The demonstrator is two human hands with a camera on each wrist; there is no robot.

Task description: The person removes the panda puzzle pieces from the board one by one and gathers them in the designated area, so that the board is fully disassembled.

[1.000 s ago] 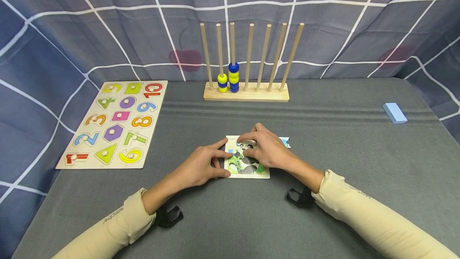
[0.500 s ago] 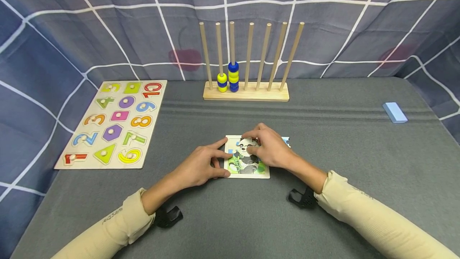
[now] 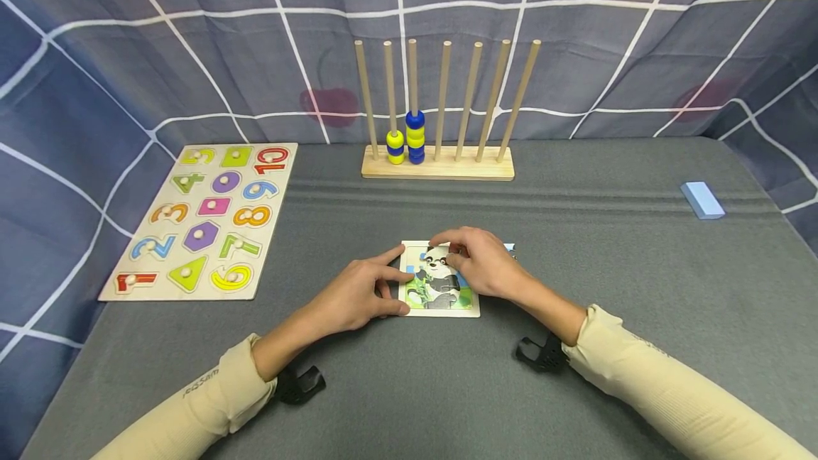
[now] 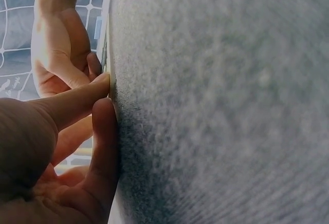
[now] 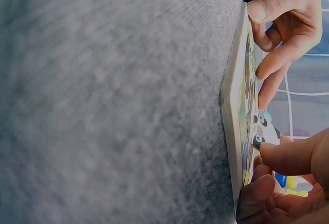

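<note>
A small wooden panda jigsaw puzzle (image 3: pixel 441 313) lies flat in its pale frame at mid-table. My left hand (image 3: pixel 354 294) rests along its left side, thumb at the near corner and outstretched fingers pressing on the frame and picture. In the right wrist view, the thumb of my left hand (image 5: pixel 288 23) lies on the frame's rim. Over the puzzle's upper right, my right hand (image 3: pixel 483 261) pinches a panda-face puzzle piece (image 5: pixel 267 130) between thumb and fingers. That piece stands tilted against the board. A blue-and-white puzzle piece (image 3: pixel 510 248) shows partly behind my right hand.
A number-and-shape peg board (image 3: pixel 198 226) lies at the left. Toward the back stands a wooden bead rack (image 3: pixel 437 170) with upright rods and blue and yellow beads. A light blue block (image 3: pixel 702 201) sits at the right. A grid-patterned curtain (image 3: pixel 588 48) borders the table.
My right hand has shifted slightly right over the puzzle, and more of the panda's face shows. My left hand has stayed in place on the frame.
</note>
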